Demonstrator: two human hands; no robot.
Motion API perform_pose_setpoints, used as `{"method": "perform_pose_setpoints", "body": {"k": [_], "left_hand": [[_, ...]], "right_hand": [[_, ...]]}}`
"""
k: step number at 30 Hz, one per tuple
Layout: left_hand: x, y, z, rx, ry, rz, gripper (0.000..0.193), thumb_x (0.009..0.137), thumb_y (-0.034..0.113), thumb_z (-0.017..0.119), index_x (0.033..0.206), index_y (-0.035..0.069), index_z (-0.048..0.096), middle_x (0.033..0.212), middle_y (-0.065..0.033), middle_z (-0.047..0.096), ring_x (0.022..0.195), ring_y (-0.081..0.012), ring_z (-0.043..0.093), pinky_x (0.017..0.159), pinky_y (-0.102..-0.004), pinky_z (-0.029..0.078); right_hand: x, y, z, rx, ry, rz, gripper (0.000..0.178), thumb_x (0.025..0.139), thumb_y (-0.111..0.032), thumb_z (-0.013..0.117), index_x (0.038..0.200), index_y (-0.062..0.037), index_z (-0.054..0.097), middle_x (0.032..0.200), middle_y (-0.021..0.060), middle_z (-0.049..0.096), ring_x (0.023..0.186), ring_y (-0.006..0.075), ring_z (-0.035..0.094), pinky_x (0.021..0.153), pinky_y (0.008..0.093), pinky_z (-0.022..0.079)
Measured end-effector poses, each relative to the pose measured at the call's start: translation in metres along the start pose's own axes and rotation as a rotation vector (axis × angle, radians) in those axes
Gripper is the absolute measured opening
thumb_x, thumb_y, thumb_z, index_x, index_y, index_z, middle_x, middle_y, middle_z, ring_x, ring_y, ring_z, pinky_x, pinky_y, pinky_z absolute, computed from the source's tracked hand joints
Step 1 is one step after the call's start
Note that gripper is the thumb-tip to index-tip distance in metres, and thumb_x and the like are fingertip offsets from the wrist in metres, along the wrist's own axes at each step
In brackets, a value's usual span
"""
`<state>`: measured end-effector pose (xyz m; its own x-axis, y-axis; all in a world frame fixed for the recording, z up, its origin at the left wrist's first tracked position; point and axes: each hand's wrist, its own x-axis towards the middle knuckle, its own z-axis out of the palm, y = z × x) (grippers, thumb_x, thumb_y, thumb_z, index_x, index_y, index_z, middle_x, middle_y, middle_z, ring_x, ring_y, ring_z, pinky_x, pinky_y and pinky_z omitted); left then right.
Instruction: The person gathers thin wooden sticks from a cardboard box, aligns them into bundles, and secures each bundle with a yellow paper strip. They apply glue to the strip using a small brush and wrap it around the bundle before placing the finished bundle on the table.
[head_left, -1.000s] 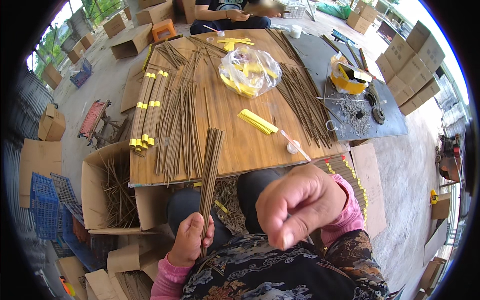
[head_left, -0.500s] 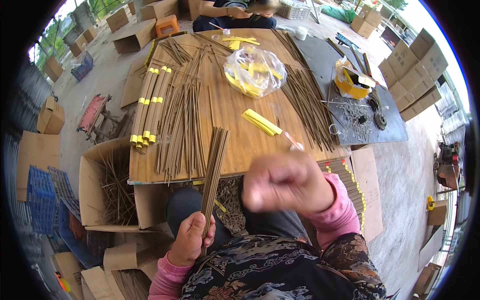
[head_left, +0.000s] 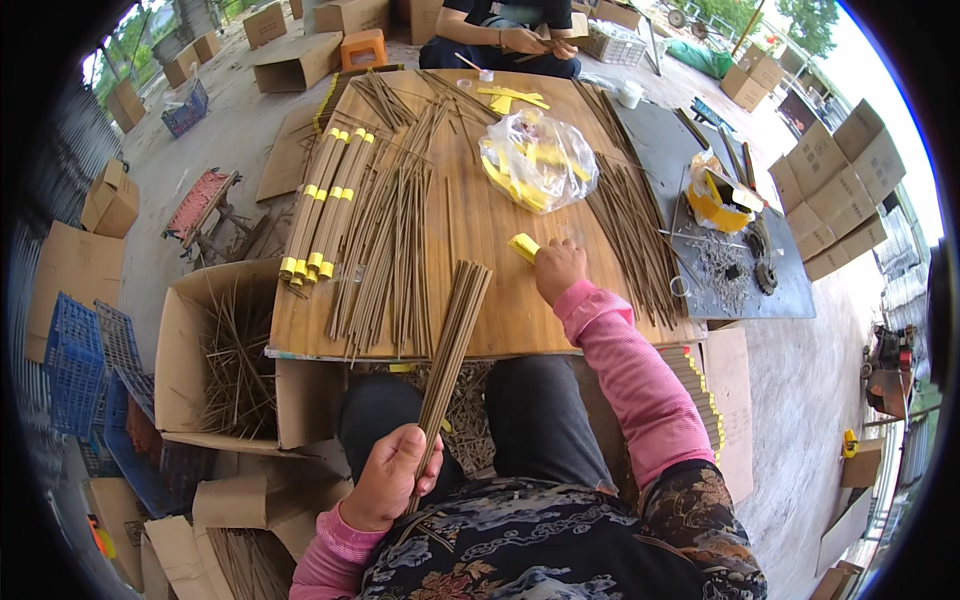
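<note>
My left hand [head_left: 394,474] is closed around the lower part of a bundle of thin brown incense sticks [head_left: 452,345], held tilted above my lap. Their upper ends fan slightly in front of the table edge. On the wooden table, my right hand [head_left: 560,270] rests with bent fingers on the near end of a small stack of yellow paper strips [head_left: 523,247]. It covers most of the stack, and its fingertips are partly hidden. Beyond it is a clear plastic bag [head_left: 540,160] with more yellow strips inside.
Loose sticks [head_left: 400,260] and yellow-banded bundles [head_left: 325,210] lie on the table's left; more sticks [head_left: 630,225] lie right. A grey board [head_left: 780,295] bears a yellow container [head_left: 715,205] and metal bits. A carton of sticks [head_left: 180,370] stands left. Another person's hands [head_left: 525,40] work across the table.
My right hand has moved from above my lap, forward onto the yellow strips. The left hand keeps its hold on the incense sticks. The view has shifted slightly.
</note>
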<state>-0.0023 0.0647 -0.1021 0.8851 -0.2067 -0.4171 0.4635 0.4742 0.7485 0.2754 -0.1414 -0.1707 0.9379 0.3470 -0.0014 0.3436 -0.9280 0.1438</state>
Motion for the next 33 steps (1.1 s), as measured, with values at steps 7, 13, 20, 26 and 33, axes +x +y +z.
{"method": "perform_pose_setpoints", "body": {"k": [7,13,20,26,33], "left_hand": [[-0.003,0.0,0.001,0.018,0.004,0.017,0.041,0.089,0.043,0.044,0.092,0.003,0.048,0.066,-0.0028,0.047,0.051,-0.0074,0.04,0.046,-0.019,0.036],[-0.008,-0.001,0.005,0.021,0.017,0.036,0.04,0.09,0.042,0.043,0.091,0.003,0.048,0.066,-0.0028,0.047,0.051,-0.0072,0.04,0.045,-0.0189,0.035],[-0.016,-0.005,0.009,0.036,0.022,0.077,0.039,0.09,0.042,0.043,0.091,0.003,0.048,0.065,-0.0029,0.047,0.05,-0.0073,0.041,0.045,-0.0191,0.035],[-0.024,-0.008,0.014,0.019,0.023,0.063,0.039,0.09,0.042,0.044,0.09,0.003,0.048,0.065,-0.0028,0.047,0.05,-0.0074,0.041,0.045,-0.0192,0.035],[-0.028,-0.009,0.015,0.043,0.015,0.081,0.039,0.09,0.042,0.044,0.091,0.003,0.048,0.066,-0.0031,0.047,0.051,-0.0074,0.041,0.046,-0.0195,0.035]], "right_hand": [[0.0,0.0,0.004,0.053,0.123,-0.017,0.017,0.077,-0.013,0.05,0.085,-0.0069,0.064,0.088,0.0085,0.06,0.089,0.0281,0.054,0.072,0.0381,0.043],[-0.008,0.002,-0.02,0.232,0.239,-0.04,0.014,0.077,-0.01,0.049,0.084,-0.0057,0.06,0.088,0.0114,0.059,0.088,0.0307,0.054,0.074,0.0402,0.043],[-0.019,0.003,-0.027,0.47,0.246,-0.025,0.01,0.075,-0.01,0.053,0.082,-0.0046,0.057,0.086,0.0134,0.059,0.088,0.0323,0.054,0.072,0.0411,0.044],[-0.014,-0.002,0.006,0.332,0.25,-0.036,0.013,0.073,-0.014,0.06,0.082,-0.0045,0.056,0.086,0.0158,0.059,0.085,0.0338,0.056,0.073,0.041,0.045],[-0.028,-0.011,0.009,0.625,0.008,-0.014,0.017,0.072,-0.018,0.061,0.086,-0.0081,0.063,0.076,0.0135,0.063,0.07,0.0297,0.06,0.067,0.039,0.047]]}}
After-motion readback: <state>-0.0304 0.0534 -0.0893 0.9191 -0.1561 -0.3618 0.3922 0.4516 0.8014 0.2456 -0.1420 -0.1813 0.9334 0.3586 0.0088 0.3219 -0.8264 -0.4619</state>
